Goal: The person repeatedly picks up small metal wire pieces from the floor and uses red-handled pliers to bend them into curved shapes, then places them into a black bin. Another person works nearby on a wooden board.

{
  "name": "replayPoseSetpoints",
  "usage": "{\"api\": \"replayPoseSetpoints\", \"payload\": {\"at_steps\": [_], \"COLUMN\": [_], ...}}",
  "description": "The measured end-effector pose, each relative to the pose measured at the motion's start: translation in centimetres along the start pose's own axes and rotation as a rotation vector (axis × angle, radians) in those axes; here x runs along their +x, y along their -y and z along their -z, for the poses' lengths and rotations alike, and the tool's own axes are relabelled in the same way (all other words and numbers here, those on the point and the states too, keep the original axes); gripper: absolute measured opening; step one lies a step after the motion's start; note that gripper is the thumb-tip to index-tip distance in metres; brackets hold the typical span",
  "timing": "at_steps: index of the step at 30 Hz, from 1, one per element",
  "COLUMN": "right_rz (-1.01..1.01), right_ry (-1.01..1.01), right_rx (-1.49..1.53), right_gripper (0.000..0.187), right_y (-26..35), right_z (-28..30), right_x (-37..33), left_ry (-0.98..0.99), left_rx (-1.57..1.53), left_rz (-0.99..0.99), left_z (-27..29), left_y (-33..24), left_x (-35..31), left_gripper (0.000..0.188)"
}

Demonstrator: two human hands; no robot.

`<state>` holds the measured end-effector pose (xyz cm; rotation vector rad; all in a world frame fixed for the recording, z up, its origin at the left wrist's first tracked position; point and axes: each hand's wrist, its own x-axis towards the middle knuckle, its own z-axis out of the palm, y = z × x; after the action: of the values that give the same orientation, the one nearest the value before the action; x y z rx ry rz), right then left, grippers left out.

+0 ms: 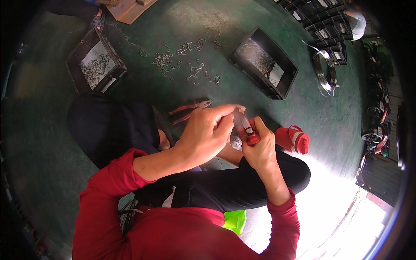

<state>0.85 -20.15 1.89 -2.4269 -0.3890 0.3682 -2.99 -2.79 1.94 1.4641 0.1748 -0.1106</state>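
Observation:
My right hand [261, 145] is closed around a red-handled metal tool [248, 125], whose exact kind I cannot make out. Its metal end points up and away from me. Close to that end, my left hand [207, 132] has thumb and forefinger brought together, and whatever they pinch is too small or hidden to name. Just beyond the left hand, a pair of pliers [203, 104] with red handles lies on the floor. Farther out, bent wire hooks [197, 71] are scattered in loose clusters on the green floor.
A black crate [119, 69] with wire pieces stands at left, another black crate [281, 89] at right. A red jug [286, 138] is beside my right knee. A wire coil [321, 71] lies farther right, near stacked black crates [318, 21]. Other people show at the far edges.

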Motion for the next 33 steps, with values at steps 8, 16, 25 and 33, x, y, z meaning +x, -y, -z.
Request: {"api": "replayPoseSetpoints", "payload": {"at_steps": [8, 16, 25, 33], "right_rz": [-0.061, -0.475, -0.457, -0.35], "right_ry": [0.244, 0.946, 1.001, 0.461], "right_rx": [0.072, 0.996, 1.285, 0.334], "right_gripper": [0.025, 0.05, 0.052, 0.023], "right_y": [0.0, 0.9, 1.1, 2.0], "right_z": [2.5, 1.9, 2.2, 3.2], "right_x": [0.5, -0.9, -1.3, -1.9], "left_ry": [0.126, 0.034, 0.098, 0.118], "left_rx": [0.064, -0.364, -0.286, -0.296], "left_rz": [0.076, 0.05, -0.202, 0.022], "left_z": [2.4, 2.3, 1.4, 3.6], "left_y": [0.0, -0.4, 0.5, -1.1], "left_x": [1.9, 2.1, 1.5, 1.6], "left_gripper": [0.025, 0.028, 0.026, 0.042]}}
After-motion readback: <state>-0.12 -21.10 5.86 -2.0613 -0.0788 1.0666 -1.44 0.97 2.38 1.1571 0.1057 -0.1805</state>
